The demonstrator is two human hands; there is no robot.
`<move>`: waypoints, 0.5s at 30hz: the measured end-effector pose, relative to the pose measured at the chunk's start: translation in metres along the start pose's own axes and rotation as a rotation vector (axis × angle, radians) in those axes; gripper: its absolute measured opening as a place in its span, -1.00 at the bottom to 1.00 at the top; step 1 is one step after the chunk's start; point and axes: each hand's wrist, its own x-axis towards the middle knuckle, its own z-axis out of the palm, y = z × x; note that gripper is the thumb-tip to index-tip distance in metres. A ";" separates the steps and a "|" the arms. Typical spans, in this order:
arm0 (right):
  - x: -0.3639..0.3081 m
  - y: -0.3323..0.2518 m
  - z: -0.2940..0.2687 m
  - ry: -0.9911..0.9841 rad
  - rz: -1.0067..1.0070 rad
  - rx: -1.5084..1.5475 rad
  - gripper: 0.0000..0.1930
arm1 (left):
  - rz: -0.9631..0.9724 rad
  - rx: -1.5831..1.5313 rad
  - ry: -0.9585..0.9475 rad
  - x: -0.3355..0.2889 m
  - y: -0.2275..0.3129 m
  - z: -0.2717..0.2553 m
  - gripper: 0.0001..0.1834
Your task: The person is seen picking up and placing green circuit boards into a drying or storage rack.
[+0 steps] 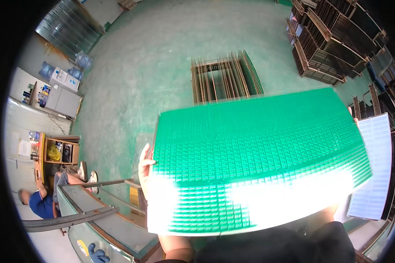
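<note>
A large green circuit board panel (250, 127) with rows of small repeated patterns is held up in front of me, tilted. Glare whites out much of its near part. My left hand (145, 165) grips its left edge, with fingers showing beside the edge. At the far right edge, only fingertips of my right hand (354, 115) show; the panel hides the rest. Both forearms come up from below, partly behind the panel. Next to my right hand, a pale bluish-white panel (373, 166) with fine rows of marks stands at the right.
A slotted rack (226, 79) stands on the green floor (149, 57) beyond the panel. More racks (333, 39) with dark boards are stacked at the far right. A bench (85, 199) at left bears a blue glove (98, 254). A person (44, 202) sits beyond it.
</note>
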 end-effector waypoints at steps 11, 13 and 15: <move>-0.001 0.012 -0.013 0.024 -0.037 -0.193 -0.63 | -0.352 -0.081 0.084 -0.005 0.001 -0.006 -0.81; -0.002 0.017 -0.014 0.033 -0.022 -0.188 -0.62 | -0.376 -0.046 0.067 -0.009 -0.002 -0.010 -0.80; 0.000 0.021 -0.015 0.041 -0.014 -0.183 -0.61 | -0.415 0.002 0.099 -0.014 -0.005 -0.017 -0.79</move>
